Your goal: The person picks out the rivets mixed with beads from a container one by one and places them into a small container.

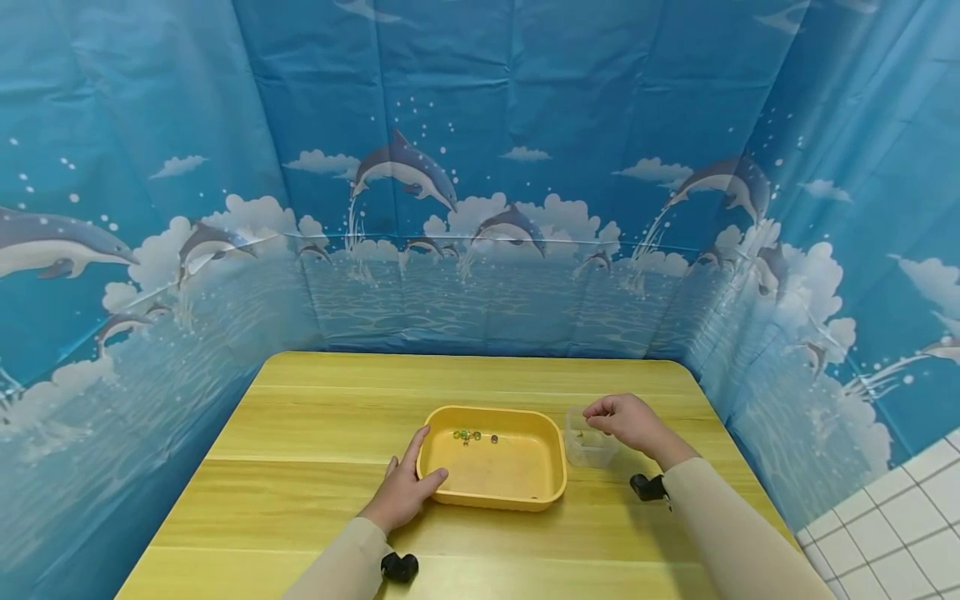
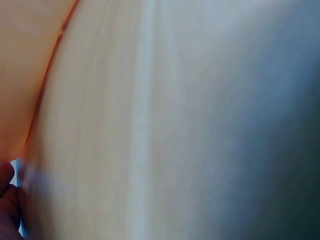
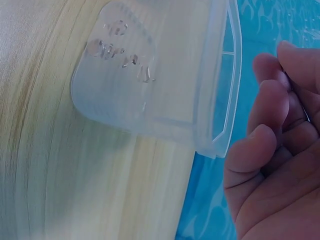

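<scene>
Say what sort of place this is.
Probably an improvised filming booth: dolphin-print sheeting hangs around a wood-grain table, with white tiles showing at lower right.

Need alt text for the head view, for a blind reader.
A person's left grip holds the left end of a yellow tray of small bead-like pieces, while the right grip hovers over a clear container. Behind the wooden table hangs a dolphin-print curtain.

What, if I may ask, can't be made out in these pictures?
Head view: the small pieces in the yellow tray are too small to identify.
Left wrist view: the left grip is mostly cut off by the left edge.
Right wrist view: curled fingers hide whether the right grip pinches anything.
Right wrist view: bits inside the clear box are too blurred to count.
</scene>
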Motion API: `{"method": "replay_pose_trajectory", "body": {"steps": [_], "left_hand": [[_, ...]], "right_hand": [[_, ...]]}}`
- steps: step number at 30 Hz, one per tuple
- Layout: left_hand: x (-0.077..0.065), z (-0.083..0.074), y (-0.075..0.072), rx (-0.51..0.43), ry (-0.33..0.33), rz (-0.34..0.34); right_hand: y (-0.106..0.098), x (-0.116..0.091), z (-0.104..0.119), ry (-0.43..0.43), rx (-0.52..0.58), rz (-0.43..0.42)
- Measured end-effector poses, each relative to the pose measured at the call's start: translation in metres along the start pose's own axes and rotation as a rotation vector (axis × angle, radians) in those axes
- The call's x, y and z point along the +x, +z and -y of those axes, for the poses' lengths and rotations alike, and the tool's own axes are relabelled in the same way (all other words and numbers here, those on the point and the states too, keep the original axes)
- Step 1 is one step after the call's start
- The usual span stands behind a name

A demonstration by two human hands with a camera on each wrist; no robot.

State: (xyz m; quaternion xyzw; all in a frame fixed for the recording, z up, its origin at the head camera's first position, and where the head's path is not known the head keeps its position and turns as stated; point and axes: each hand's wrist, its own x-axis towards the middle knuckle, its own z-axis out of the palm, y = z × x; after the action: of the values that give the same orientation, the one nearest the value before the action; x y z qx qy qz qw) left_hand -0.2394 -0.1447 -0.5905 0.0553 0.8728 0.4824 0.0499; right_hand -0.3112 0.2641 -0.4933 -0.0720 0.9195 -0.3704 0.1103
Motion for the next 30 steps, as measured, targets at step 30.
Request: {"method": "replay_pose_trajectory", "body": {"steps": [30], "left_hand": [[0.0004,-0.0010,-0.0002,-0.010,-0.004,-0.001]], "right_hand": [[0.0012,0.0018,-0.0074,0.018,-0.009,-0.009]]}}
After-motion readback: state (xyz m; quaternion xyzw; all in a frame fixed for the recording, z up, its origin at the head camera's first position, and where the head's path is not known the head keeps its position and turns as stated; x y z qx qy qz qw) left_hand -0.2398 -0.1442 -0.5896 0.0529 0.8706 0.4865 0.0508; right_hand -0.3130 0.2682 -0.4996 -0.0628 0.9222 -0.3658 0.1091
